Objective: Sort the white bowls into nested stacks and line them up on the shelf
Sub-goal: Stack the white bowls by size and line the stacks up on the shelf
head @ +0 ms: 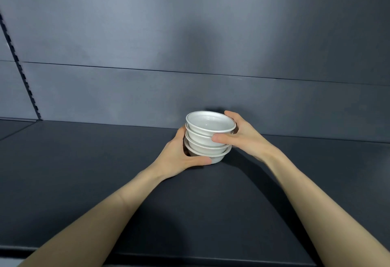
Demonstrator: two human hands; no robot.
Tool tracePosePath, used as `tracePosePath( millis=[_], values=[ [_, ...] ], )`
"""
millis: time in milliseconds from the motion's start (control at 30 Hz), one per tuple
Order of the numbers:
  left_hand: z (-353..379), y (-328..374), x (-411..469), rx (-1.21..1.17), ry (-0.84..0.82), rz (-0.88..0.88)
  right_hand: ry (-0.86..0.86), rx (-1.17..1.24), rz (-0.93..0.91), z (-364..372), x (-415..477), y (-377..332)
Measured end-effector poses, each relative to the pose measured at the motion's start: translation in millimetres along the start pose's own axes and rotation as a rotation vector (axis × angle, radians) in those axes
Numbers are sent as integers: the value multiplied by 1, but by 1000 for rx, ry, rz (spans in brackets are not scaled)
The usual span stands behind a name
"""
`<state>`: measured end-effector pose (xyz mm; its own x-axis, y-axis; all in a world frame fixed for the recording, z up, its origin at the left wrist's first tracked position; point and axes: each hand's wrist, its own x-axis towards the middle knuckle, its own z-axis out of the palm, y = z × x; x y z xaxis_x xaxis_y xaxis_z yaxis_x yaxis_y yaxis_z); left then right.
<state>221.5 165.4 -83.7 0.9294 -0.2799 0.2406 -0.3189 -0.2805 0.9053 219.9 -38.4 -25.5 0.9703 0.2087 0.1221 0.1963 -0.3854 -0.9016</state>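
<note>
Fingers (231, 115) curled | left hand (178, 158), right hand (242, 137) grip bowl stack (200, 140) | shelf (84, 161)

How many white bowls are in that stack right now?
4. All the round white ceramic bowls sit nested in one stack on the dark shelf, held between the left hand and right hand. More could be hidden behind the hands.

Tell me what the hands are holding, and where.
Both hold the stack of white bowls: left hand round its base, right hand round its upper half.
</note>
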Motion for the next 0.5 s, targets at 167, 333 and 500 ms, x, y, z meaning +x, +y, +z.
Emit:
tracePosePath(
  millis=[167, 333, 500],
  values=[
    [0, 2, 2, 36, 57, -24, 12, 29, -10, 1, 0, -3],
    [-3, 7, -1, 25, 86, -53, 8, 43, -30, 3, 1, -9],
    [-20, 19, -23, 22, 164, -68, -56, 44, -76, 13, 2, -29]
  ],
)
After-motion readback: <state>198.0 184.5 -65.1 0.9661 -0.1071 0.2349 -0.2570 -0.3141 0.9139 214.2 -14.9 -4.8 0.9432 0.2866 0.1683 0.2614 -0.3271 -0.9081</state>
